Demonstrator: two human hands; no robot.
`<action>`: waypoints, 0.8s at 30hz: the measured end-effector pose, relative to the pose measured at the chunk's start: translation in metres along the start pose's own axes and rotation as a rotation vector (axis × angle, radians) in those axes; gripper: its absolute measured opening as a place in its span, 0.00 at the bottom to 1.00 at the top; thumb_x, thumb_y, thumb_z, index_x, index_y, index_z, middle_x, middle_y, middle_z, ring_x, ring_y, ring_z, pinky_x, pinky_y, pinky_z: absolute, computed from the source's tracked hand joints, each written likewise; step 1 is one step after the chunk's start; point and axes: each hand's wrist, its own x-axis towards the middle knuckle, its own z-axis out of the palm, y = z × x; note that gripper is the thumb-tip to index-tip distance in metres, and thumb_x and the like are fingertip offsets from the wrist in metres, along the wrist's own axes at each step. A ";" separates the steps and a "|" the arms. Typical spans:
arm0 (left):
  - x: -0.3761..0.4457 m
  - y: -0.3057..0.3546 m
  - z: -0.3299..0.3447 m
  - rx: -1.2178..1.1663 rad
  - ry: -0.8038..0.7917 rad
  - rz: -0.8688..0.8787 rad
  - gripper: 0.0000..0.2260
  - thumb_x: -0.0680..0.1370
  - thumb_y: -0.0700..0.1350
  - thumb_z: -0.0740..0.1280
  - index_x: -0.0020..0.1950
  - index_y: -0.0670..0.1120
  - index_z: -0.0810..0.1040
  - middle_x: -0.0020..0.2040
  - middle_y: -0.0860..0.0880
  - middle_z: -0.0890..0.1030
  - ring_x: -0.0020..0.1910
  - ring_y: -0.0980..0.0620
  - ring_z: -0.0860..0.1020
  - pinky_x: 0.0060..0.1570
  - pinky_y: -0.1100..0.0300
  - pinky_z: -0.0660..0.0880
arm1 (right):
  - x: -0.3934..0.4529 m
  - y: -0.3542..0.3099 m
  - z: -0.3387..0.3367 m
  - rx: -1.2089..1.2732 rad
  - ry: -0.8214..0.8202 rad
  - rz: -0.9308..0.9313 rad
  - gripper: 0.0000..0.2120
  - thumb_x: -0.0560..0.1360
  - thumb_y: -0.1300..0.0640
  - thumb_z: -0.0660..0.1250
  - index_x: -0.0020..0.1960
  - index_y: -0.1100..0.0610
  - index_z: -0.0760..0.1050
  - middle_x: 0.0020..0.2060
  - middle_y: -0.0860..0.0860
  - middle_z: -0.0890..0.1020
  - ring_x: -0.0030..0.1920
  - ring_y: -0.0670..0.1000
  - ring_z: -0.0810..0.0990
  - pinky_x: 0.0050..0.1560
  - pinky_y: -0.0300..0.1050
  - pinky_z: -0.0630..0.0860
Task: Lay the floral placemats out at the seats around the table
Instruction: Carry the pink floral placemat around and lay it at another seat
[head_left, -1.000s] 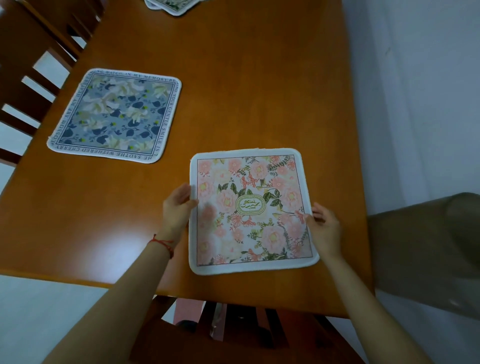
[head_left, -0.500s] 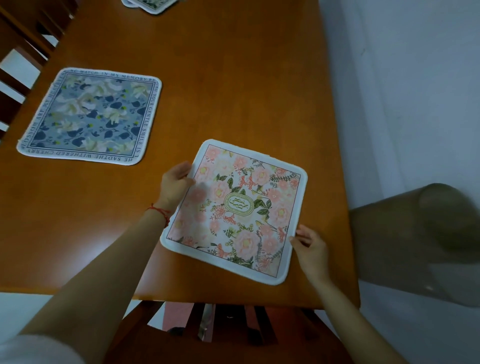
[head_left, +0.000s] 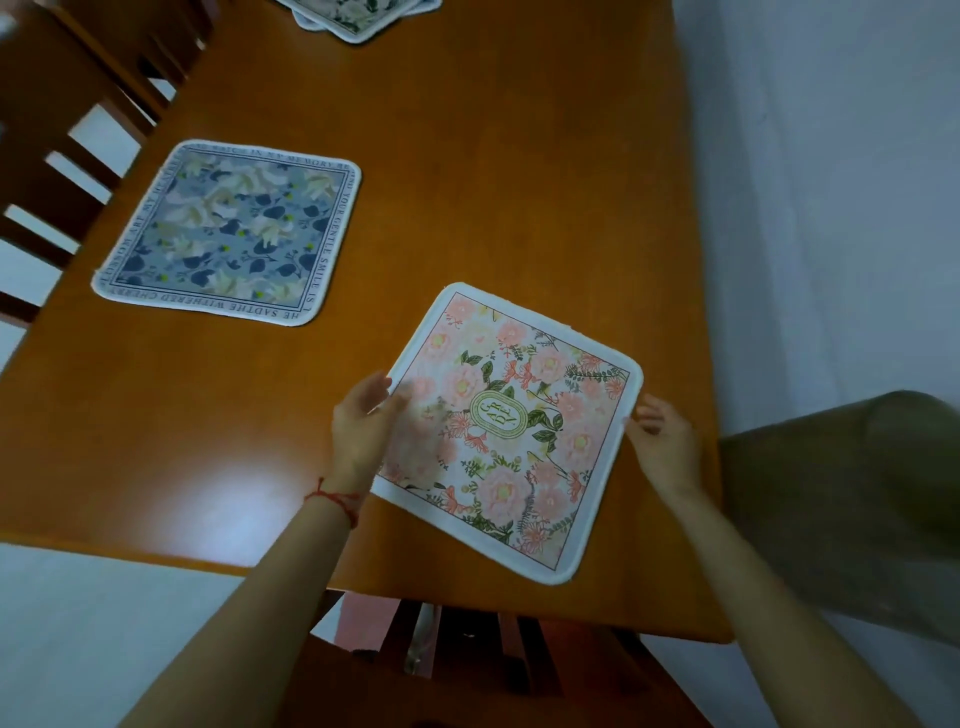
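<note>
Here the pink floral placemat (head_left: 506, 431) lay turned at an angle on the wooden table (head_left: 519, 182), near its front edge. The left hand (head_left: 361, 431) gripped the mat's left edge and the right hand (head_left: 665, 449) held its right corner. A blue floral placemat (head_left: 228, 234) lay flat further left, well apart, beside the chairs (head_left: 62, 135).

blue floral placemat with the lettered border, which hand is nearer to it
Left. The left hand holds the left edge of the pink floral placemat, on the side facing the blue floral placemat. The right hand holds the pink one's far right edge.
</note>
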 end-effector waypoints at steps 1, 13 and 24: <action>-0.008 -0.006 -0.003 -0.028 0.030 -0.033 0.21 0.75 0.43 0.68 0.66 0.41 0.71 0.62 0.44 0.76 0.59 0.46 0.74 0.56 0.53 0.73 | 0.010 -0.004 -0.001 -0.033 -0.013 -0.039 0.19 0.74 0.61 0.66 0.64 0.60 0.70 0.55 0.57 0.78 0.55 0.55 0.77 0.55 0.51 0.76; -0.059 -0.041 -0.016 0.008 0.238 -0.269 0.20 0.74 0.40 0.67 0.66 0.42 0.71 0.62 0.42 0.75 0.60 0.44 0.73 0.53 0.55 0.70 | 0.079 -0.039 0.017 -0.221 -0.147 -0.258 0.21 0.75 0.59 0.65 0.66 0.64 0.68 0.63 0.61 0.74 0.64 0.60 0.70 0.64 0.54 0.68; -0.069 -0.044 -0.011 -0.095 0.200 -0.322 0.27 0.73 0.36 0.68 0.70 0.41 0.64 0.65 0.42 0.73 0.62 0.45 0.73 0.58 0.51 0.70 | 0.080 -0.037 0.025 -0.122 -0.129 -0.262 0.21 0.73 0.63 0.67 0.64 0.63 0.70 0.56 0.60 0.77 0.57 0.60 0.74 0.59 0.57 0.71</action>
